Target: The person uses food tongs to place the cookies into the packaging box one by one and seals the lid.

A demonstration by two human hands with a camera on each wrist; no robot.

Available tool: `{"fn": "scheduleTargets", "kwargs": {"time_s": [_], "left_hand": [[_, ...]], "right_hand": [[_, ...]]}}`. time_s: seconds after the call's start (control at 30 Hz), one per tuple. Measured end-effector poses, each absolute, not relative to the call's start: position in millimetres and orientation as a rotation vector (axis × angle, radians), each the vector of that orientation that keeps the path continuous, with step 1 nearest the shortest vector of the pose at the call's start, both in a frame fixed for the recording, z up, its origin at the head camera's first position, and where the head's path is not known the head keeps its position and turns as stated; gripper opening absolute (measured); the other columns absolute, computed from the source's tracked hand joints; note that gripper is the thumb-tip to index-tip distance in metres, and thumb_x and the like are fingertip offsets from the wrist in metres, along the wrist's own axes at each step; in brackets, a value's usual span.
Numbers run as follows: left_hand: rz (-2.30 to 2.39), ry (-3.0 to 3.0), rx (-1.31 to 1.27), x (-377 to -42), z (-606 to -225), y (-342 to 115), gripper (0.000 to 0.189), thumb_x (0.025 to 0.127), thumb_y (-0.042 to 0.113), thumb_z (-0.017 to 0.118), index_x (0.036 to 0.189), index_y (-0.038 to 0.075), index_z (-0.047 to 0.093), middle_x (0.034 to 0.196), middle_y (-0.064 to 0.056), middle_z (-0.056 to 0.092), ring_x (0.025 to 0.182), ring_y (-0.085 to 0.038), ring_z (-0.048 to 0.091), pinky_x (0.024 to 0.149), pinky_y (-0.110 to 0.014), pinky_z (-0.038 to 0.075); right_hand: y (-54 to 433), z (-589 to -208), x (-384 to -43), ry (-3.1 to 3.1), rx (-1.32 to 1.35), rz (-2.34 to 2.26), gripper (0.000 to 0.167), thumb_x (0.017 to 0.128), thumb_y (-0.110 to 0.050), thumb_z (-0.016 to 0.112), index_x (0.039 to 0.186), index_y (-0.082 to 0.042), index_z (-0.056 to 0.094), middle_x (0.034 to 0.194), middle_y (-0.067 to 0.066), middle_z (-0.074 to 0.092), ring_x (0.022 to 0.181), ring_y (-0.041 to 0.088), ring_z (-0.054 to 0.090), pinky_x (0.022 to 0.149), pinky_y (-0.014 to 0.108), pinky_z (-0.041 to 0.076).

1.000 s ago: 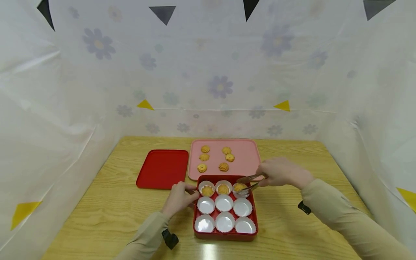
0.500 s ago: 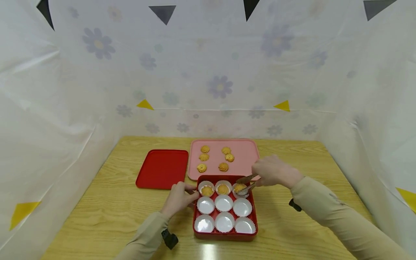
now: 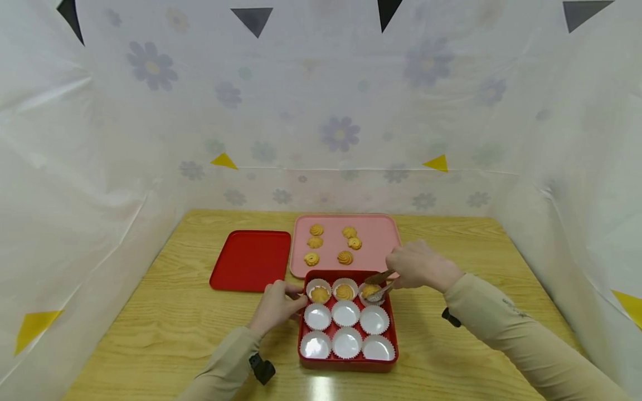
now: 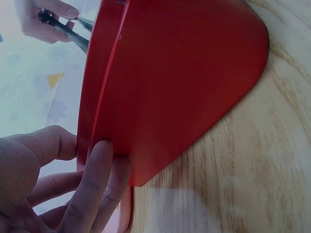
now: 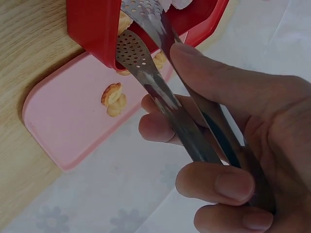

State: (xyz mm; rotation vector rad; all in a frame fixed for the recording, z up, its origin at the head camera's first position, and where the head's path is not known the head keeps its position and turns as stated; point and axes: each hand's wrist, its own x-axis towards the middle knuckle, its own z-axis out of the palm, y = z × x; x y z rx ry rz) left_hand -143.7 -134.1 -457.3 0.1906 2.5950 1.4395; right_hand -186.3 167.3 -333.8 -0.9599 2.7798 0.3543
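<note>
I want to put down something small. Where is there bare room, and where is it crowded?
The table is bare left of the red tray and left hand, and between the pink tray and the table's right edge, behind the right sleeve. The red tray is bare too. Crowded: the back row of the red box, where the right hand holds tongs.

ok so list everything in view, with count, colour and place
table: 1, light wood, centre foreground
box: 1, red, on table
tray: 1, pink, behind box
likely lid: 1, red, left of tray
cups: 9, white, in box
cookies: 9, golden, six on tray, three in far cups
tongs: 1, silver, tips in far right cup
sheets: count unclear, white, partly flowered, around table
triangles: 8, yellow or dark, along sheets
cameras: 2, black, at wrists
left hand: 1, bare, gripping box's left wall
right hand: 1, bare, holding tongs
sleeves: 2, beige, on arms
</note>
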Motion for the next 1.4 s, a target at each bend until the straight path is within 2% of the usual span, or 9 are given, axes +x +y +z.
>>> {"fn": "scheduleTargets", "kwargs": {"time_s": [0.33,0.7,0.97,1.23,1.4], "left_hand": [[1.462,2.583,0.194,-143,-457,-134,0.036,0.087,0.009,0.068,0.118,-0.009,0.07,0.091,-0.018,0.077,0.062,-0.017,0.074,0.059,-0.022,0.056],[1.449,2.599,0.182,-143,-456,-133,0.036,0.087,0.01,0.069,0.117,-0.008,0.071,0.091,-0.016,0.077,0.062,-0.016,0.074,0.059,-0.022,0.055],[1.451,2.589,0.182,-143,-455,-134,0.036,0.087,0.01,0.069,0.118,-0.008,0.071,0.091,-0.017,0.077,0.062,-0.017,0.074,0.059,-0.023,0.055],[1.447,2.595,0.186,-142,-456,-134,0.035,0.087,0.01,0.069,0.117,-0.007,0.072,0.089,-0.016,0.077,0.061,-0.017,0.073,0.057,-0.024,0.055],[1.46,2.574,0.189,-142,-456,-133,0.033,0.087,0.009,0.068,0.117,-0.006,0.072,0.088,-0.015,0.076,0.061,-0.019,0.074,0.057,-0.024,0.056]], "right_hand": [[167,-338,-188,2.784,-0.949,0.33,0.027,0.077,-0.034,0.085,0.07,-0.019,0.063,0.067,-0.007,0.057,0.058,0.009,0.041,0.049,0.028,0.039],[169,-338,-189,2.805,-0.945,0.304,0.028,0.075,-0.029,0.086,0.068,-0.018,0.061,0.064,-0.007,0.052,0.057,0.009,0.034,0.048,0.025,0.031],[171,-339,-188,2.815,-0.95,0.29,0.028,0.076,-0.031,0.086,0.067,-0.019,0.062,0.063,-0.008,0.052,0.057,0.009,0.035,0.048,0.025,0.031],[178,-342,-190,2.765,-0.913,0.117,0.014,0.079,-0.028,0.084,0.076,-0.022,0.071,0.072,-0.011,0.064,0.059,0.007,0.041,0.051,0.024,0.034],[185,-344,-193,2.715,-0.877,-0.062,0.012,0.081,-0.025,0.081,0.076,-0.024,0.069,0.07,-0.01,0.06,0.061,0.007,0.043,0.054,0.024,0.034]]}}
